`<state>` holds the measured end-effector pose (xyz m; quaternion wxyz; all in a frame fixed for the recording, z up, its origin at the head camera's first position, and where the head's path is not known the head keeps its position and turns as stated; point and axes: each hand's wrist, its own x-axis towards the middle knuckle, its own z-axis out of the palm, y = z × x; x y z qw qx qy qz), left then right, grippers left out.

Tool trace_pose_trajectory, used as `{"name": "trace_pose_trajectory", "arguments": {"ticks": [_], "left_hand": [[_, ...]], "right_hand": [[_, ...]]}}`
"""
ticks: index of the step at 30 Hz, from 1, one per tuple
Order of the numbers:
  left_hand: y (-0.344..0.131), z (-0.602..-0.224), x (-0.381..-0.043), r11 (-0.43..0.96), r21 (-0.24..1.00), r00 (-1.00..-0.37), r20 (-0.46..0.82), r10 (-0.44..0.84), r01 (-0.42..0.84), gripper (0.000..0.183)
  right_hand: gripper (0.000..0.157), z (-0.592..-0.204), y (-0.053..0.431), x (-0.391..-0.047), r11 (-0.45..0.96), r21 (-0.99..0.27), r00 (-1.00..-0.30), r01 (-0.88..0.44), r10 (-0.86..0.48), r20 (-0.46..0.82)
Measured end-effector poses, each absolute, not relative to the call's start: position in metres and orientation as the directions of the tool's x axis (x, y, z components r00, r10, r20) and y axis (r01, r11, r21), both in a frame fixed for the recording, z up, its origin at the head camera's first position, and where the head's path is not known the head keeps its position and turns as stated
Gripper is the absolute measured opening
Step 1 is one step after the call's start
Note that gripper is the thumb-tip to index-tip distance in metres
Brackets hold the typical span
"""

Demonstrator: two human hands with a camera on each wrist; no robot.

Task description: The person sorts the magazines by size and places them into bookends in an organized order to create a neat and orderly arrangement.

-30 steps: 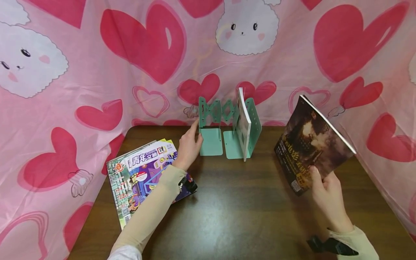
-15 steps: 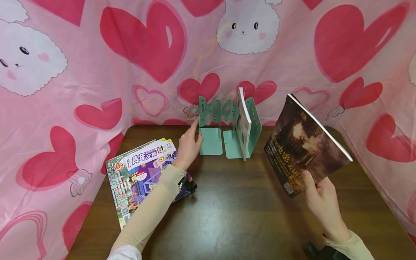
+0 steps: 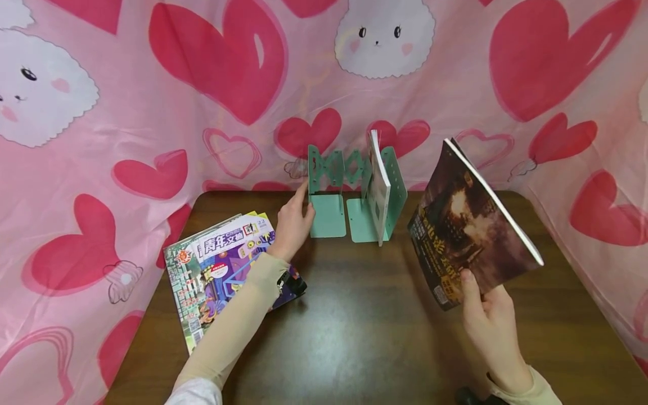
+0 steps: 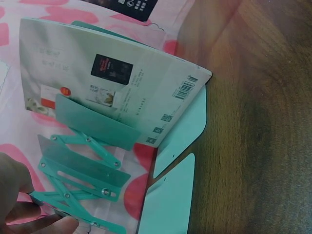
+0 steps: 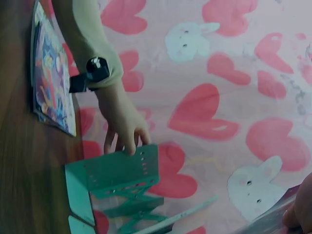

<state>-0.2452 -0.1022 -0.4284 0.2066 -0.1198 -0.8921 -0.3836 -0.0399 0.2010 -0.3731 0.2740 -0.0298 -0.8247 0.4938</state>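
A green expandable metal bookend (image 3: 328, 216) stands at the back of the table. My left hand (image 3: 293, 228) grips its left end plate; in the right wrist view, fingers (image 5: 130, 144) of that hand lie at the plate's edge. One pale magazine (image 4: 151, 78) stands upright in the bookend, leaning against the right end. To the right, my right hand (image 3: 491, 320) holds a dark magazine (image 3: 455, 225) by its lower corner, thumb on the cover and the other fingers behind. That magazine is held up, tilted, its white page edge facing up and right.
Several magazines (image 3: 217, 275) lie in a loose stack on the left of the brown wooden table (image 3: 364, 337), under my left forearm. A pink curtain (image 3: 243, 73) with hearts and rabbit faces hangs behind the bookend and along both sides.
My right hand has moved left with the dark magazine, bringing it closer to the bookend. The left hand stays at the bookend's left end, and the view has tilted slightly down.
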Motion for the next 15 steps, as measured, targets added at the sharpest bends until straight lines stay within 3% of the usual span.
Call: {"name": "trace_pose_trajectory", "arguments": {"ticks": [7, 15], "left_hand": [[-0.102, -0.427, -0.247, 0.67, 0.634, -0.878, 0.475, 0.057, 0.386, 0.055], [-0.103, -0.428, -0.246, 0.682, 0.636, -0.89, 0.452, 0.05, 0.361, 0.057]], "right_hand": [[0.029, -0.373, 0.189, -0.034, 0.487, -0.825, -0.84, -0.285, 0.288, 0.46], [0.029, -0.374, 0.177, -0.026, 0.472, -0.846, -0.879, -0.25, 0.256, 0.403]]}}
